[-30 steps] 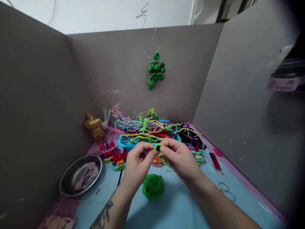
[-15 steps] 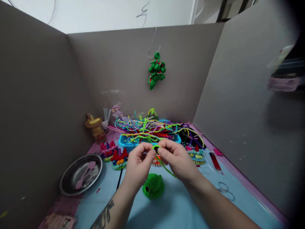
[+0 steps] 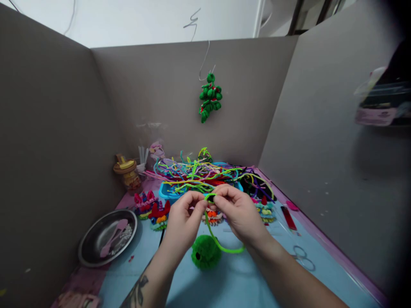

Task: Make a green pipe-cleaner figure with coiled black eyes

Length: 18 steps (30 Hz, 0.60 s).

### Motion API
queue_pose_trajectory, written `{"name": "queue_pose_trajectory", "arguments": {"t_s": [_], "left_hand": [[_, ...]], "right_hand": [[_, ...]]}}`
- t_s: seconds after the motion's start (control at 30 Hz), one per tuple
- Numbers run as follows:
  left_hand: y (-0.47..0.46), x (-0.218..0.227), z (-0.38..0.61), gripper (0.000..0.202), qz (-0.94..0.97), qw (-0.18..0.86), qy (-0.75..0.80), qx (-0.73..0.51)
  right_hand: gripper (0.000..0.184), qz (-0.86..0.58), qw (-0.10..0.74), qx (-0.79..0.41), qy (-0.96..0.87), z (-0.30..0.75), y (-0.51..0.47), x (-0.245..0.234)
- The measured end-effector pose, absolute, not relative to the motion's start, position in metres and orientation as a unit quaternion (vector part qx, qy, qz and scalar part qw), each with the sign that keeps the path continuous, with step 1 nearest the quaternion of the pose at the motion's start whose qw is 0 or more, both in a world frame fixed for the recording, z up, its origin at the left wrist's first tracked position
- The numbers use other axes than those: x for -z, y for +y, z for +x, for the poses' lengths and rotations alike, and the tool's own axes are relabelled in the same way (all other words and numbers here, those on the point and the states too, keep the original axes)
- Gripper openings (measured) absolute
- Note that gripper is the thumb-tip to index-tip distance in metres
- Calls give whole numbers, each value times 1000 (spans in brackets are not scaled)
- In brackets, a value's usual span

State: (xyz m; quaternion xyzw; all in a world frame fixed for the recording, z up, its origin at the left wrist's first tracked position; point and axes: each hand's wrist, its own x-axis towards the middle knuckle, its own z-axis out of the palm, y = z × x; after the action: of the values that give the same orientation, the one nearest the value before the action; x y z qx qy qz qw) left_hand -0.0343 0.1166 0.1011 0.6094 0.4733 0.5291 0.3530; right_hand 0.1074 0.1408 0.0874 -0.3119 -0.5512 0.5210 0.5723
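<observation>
My left hand (image 3: 184,220) and my right hand (image 3: 237,214) meet above the blue table top (image 3: 244,278), fingers pinched together on a lime-green pipe cleaner (image 3: 221,246). Its top end is coiled round a small dark piece between my fingertips. The free tail curves down and to the right under my right hand. A fuzzy green ball with a dark eye (image 3: 205,253) lies on the table just below my hands.
A blue tray (image 3: 167,192) heaped with coloured pipe cleaners stands behind my hands. Small finished figures (image 3: 153,209) sit to the left, near a metal dish (image 3: 105,237) and a jar (image 3: 128,173). Scissors (image 3: 302,256) lie right. A green figure (image 3: 209,96) hangs on the back wall.
The pipe cleaner's free tail has swung down and now loops out under my right hand. Both hands stay pinched at the same spot.
</observation>
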Motion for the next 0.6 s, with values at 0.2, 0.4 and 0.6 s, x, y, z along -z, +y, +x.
{"name": "queue_pose_trajectory", "arguments": {"t_s": [0.2,0.4,0.6], "left_hand": [[115,-103,-32,14,612,347,482,-523],[114,-104,-29,14,613,371,480,-506],[116,-105,-33,12,614,360,494,-500]], "right_hand": [[11,-324,620,-425,-575,108,145,-84],[13,-358,610,-346,-616,109,141,-90],[12,-362,599,-293,-652,110,137,-94]]}}
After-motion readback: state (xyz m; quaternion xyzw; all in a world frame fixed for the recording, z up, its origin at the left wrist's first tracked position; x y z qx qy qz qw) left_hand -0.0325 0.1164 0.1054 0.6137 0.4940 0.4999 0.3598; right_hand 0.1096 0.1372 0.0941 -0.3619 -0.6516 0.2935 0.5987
